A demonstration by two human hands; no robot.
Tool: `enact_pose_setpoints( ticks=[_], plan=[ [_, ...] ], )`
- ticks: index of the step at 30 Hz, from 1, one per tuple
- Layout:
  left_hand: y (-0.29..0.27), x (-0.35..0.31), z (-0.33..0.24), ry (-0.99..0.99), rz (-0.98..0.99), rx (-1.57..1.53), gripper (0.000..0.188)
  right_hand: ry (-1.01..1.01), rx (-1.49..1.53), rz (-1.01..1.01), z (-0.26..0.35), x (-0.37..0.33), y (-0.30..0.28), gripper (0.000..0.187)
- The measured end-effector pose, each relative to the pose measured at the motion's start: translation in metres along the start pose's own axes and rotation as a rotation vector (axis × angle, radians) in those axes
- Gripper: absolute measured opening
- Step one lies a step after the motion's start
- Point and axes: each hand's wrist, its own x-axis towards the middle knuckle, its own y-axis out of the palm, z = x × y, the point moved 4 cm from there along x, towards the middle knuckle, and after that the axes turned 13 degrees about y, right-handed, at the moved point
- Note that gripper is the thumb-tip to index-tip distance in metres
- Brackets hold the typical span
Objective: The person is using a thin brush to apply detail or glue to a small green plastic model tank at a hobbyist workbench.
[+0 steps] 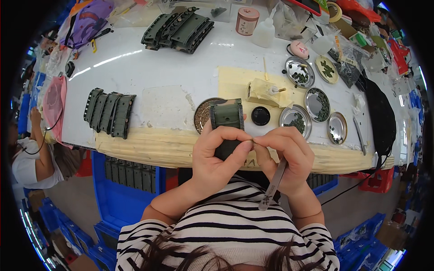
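Observation:
At the table's near edge, my left hand (212, 156) is closed around a dark green camouflage-painted plastic part (227, 115) with toothed side edges. My right hand (291, 156) has metal tweezers (274, 189) tucked in its palm, pointing down toward me. The thumb and index fingertips of both hands meet in front of the part. Anything pinched between them is too small to make out. Behind the part is a round dish of brown granules (199, 118), partly hidden. To its right are a small round black pot (260, 116) and a tape-wrapped block (262, 91) with a stick resting on it.
Metal dishes (308, 131) with small green pieces stand at the right, near a second pair of tweezers (360, 135). Green ribbed parts (110, 113) lie at the left and more (178, 29) at the back. A white bottle (263, 34) and pink tin (247, 21) stand behind.

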Motion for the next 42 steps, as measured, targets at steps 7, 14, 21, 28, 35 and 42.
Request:
enact_pose_setpoints(
  ticks=[7, 14, 21, 28, 35, 42],
  plan=[
    [0.011, -0.007, -0.01, 0.05, 0.005, -0.153, 0.067, -0.293, -0.221, -0.113, 0.002, 0.022, -0.014, 0.029],
    [0.011, -0.011, -0.007, 0.06, 0.098, -0.108, 0.088, -0.45, -0.405, -0.035, 0.006, 0.024, -0.013, 0.031],
    [0.01, -0.006, -0.013, 0.041, 0.217, 0.042, 0.091, -0.508, -0.46, 0.001, 0.004, 0.022, -0.015, 0.031],
    [0.012, -0.01, -0.01, -0.055, 0.169, -0.088, 0.09, -0.452, -0.471, 0.145, -0.001, 0.021, -0.017, 0.035],
    [0.014, -0.008, -0.013, -0.085, 0.077, -0.305, 0.087, -0.254, -0.19, 0.162, -0.006, 0.024, -0.017, 0.038],
    [0.012, -0.01, -0.01, -0.051, 0.156, -0.136, 0.09, -0.327, -0.213, 0.114, -0.006, 0.022, -0.017, 0.032]
  ],
)
